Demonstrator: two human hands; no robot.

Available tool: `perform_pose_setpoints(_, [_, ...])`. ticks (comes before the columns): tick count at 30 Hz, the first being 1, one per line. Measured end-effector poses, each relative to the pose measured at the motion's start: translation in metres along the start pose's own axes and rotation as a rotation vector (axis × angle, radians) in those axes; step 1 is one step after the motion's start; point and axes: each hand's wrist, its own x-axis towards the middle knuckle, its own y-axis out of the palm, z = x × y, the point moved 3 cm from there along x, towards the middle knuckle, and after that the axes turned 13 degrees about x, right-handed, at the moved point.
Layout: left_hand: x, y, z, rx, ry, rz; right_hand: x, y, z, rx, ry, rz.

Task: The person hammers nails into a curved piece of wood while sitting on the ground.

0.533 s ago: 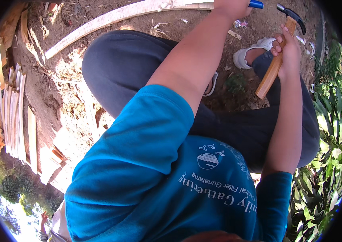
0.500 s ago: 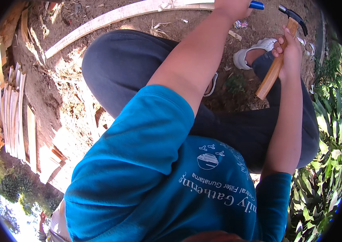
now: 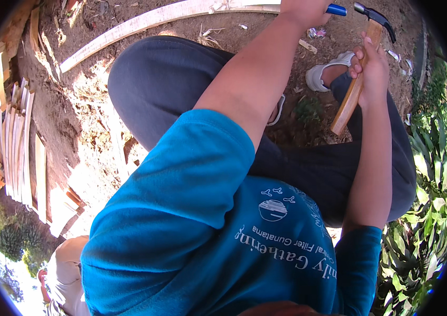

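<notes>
Ground lane between your arms, pinched at the far end

You have open room over the ground (image 3: 343,38) between your left hand (image 3: 309,11) and right hand (image 3: 375,79), with a crumpled scrap (image 3: 316,32) and a small wood piece (image 3: 308,46) lying low in it. The white shoe (image 3: 316,78) bounds its near side. Farther up, the blue handle (image 3: 336,9) points at the head of the hammer (image 3: 351,96), leaving you only a slim gap. On your left, just a narrow passage separates the long pale strip (image 3: 128,31) from your bent knee (image 3: 155,79). Leaves (image 3: 434,158) crowd your far right.
</notes>
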Motion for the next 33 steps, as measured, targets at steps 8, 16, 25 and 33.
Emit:
perform_pose_setpoints(8, [0.001,-0.002,0.002,-0.021,-0.024,0.006,-0.001,-0.001,-0.002,0.008,-0.035,-0.086])
perform_pose_setpoints(16, [-0.005,-0.004,0.000,-0.053,-0.021,0.045,0.009,-0.012,-0.008,-0.039,0.056,-0.035])
perform_pose_setpoints(25, [0.000,0.004,0.001,-0.009,-0.017,0.048,0.013,-0.017,-0.014,-0.075,0.054,-0.039])
perform_pose_setpoints(33, [0.002,0.014,0.004,0.084,0.011,0.115,0.015,-0.017,-0.015,-0.078,0.036,-0.089])
